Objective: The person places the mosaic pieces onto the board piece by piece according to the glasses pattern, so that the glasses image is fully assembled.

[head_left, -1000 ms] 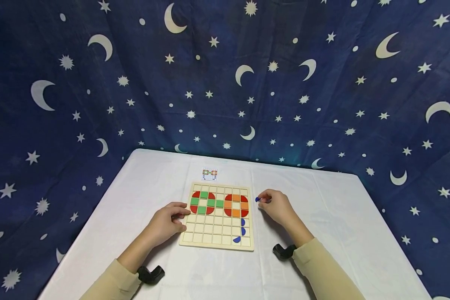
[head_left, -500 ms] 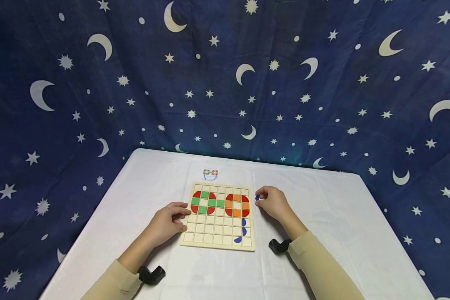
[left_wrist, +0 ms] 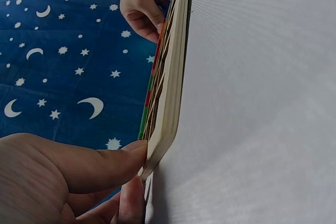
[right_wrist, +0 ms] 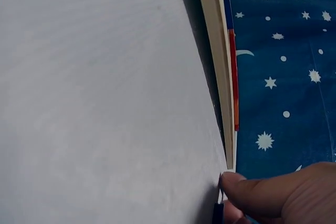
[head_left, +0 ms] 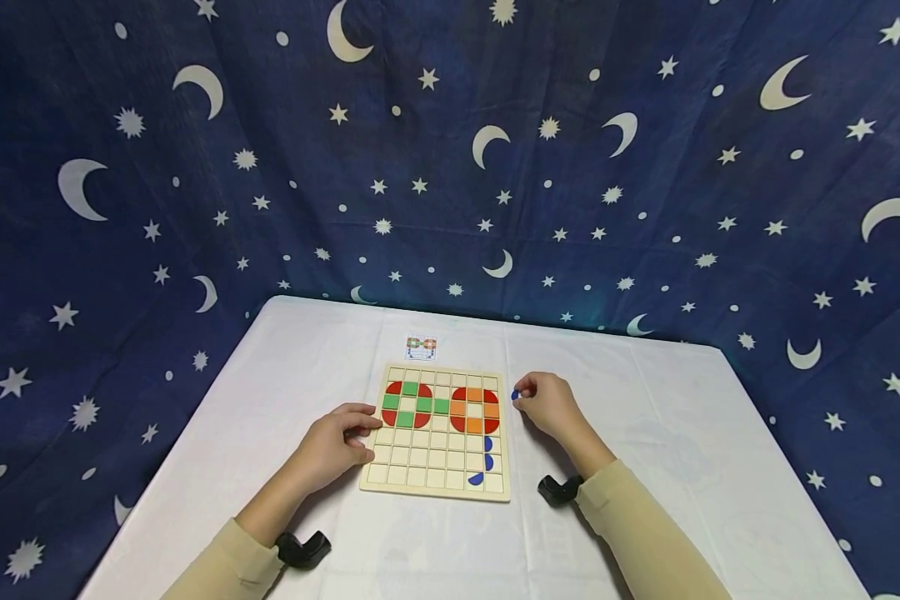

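Against the left edge of the wooden grid board (head_left: 427, 458), my left hand (head_left: 333, 446) rests with thumb and fingertips apart, touching the rim. The left wrist view shows its thumb (left_wrist: 113, 166) against the board's edge. My right hand (head_left: 551, 408) pinches a small blue half-round tile (head_left: 515, 395) just off the board's right side. That tile is partly hidden by the fingers; its dark blue edge (right_wrist: 218, 212) shows in the right wrist view. Red, green and orange tiles form two ring shapes on the board, joined by a green square (head_left: 441, 406). Several blue half-round tiles (head_left: 476, 479) lie at its lower right.
A small printed card (head_left: 421, 347) with a similar coloured pattern lies behind the board. A white cloth (head_left: 645, 400) covers the table. Behind it hangs a dark blue curtain (head_left: 450, 167) with moons and stars. Black bands (head_left: 303, 550) sit on both wrists.
My right hand has shifted slightly up and left, and the blue tile has turned between its fingers. My left hand stays at the board's edge. The tiles on the board look unchanged.
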A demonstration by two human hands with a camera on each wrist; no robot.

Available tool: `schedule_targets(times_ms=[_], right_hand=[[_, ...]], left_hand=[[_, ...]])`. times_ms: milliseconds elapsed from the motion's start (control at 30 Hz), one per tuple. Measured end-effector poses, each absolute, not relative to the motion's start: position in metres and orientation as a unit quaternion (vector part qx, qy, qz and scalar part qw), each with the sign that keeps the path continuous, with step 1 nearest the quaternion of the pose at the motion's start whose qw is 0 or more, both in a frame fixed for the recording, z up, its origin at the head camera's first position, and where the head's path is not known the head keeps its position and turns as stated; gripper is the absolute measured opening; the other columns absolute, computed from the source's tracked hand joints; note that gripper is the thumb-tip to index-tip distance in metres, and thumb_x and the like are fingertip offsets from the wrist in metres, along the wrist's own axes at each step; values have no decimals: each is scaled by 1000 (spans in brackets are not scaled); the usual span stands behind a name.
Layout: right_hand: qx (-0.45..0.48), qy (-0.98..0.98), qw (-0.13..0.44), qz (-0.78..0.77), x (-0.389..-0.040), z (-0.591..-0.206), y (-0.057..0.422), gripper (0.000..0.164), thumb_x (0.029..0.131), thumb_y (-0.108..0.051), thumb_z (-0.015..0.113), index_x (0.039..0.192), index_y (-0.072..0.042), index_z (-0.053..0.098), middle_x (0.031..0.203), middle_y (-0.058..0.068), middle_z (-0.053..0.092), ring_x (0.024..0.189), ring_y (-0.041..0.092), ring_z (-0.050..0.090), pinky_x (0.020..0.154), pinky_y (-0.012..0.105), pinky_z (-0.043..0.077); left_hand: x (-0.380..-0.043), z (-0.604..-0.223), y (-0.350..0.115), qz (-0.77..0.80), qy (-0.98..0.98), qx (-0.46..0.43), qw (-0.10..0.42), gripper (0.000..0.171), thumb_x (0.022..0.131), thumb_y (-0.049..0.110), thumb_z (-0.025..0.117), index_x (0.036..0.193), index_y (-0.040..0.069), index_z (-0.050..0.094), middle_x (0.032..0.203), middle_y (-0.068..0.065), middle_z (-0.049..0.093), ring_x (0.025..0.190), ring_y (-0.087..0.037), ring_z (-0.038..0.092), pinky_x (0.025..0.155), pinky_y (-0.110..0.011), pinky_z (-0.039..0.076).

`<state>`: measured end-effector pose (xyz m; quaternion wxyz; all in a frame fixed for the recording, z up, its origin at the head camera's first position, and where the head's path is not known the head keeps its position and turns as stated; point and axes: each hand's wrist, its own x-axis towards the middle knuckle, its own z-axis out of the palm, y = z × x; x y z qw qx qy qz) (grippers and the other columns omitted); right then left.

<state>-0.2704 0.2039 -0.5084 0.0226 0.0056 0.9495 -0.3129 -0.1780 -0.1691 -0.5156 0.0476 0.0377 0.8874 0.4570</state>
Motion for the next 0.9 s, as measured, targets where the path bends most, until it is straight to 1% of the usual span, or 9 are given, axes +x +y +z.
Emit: schedule_targets(times_ms=[200,333,433,567,633,767,900], right_hand=[[6,948,26,-317,-261,-504,205,17,90,-10,84,105,-10,77,87,2,68,86,21,60,85,39,52],[0,944,26,-327,-252,-498,201,19,89,-10,86,106,-11,77,88,1,69,86,19,61,82,35,52],[-11,939,27,-342,-244,-493,195,21,88,-9,87,107,-10,77,90,1,69,83,18,61,72,31,53],[-28,929,36,-366,-234,-487,182,20,89,-9,86,107,-11,77,91,1,69,73,17,61,57,29,52],[-37,926,40,-374,-229,-485,173,18,89,-8,86,105,-12,77,91,1,69,71,16,61,55,28,52],[-54,919,47,-388,-220,-481,156,16,90,-7,85,102,-13,77,89,-1,70,74,16,60,57,27,50],[-77,913,54,-398,-212,-479,137,14,91,-9,84,102,-14,78,88,-3,70,78,16,60,62,26,51]], left_hand=[[-177,-515,-168,448,892,36,46,42,78,-2,88,117,12,82,147,-3,66,103,-13,63,78,-20,52],[-177,-514,-169,449,892,37,45,41,78,-3,87,117,11,82,147,-3,66,104,-14,63,79,-20,52],[-177,-514,-169,454,889,39,46,41,79,-4,87,116,11,82,146,-4,66,105,-14,64,79,-20,53],[-177,-516,-170,459,886,40,47,41,79,-4,87,116,10,82,146,-4,66,105,-14,64,79,-20,53],[-177,-516,-170,459,886,41,47,41,79,-4,87,117,10,82,146,-4,66,105,-14,64,79,-20,53],[-177,-517,-170,458,887,41,46,41,79,-4,87,116,10,82,146,-4,66,105,-14,64,79,-20,53],[-178,-516,-169,450,891,43,45,41,79,-3,87,117,11,81,147,-4,66,105,-14,65,79,-20,53]])
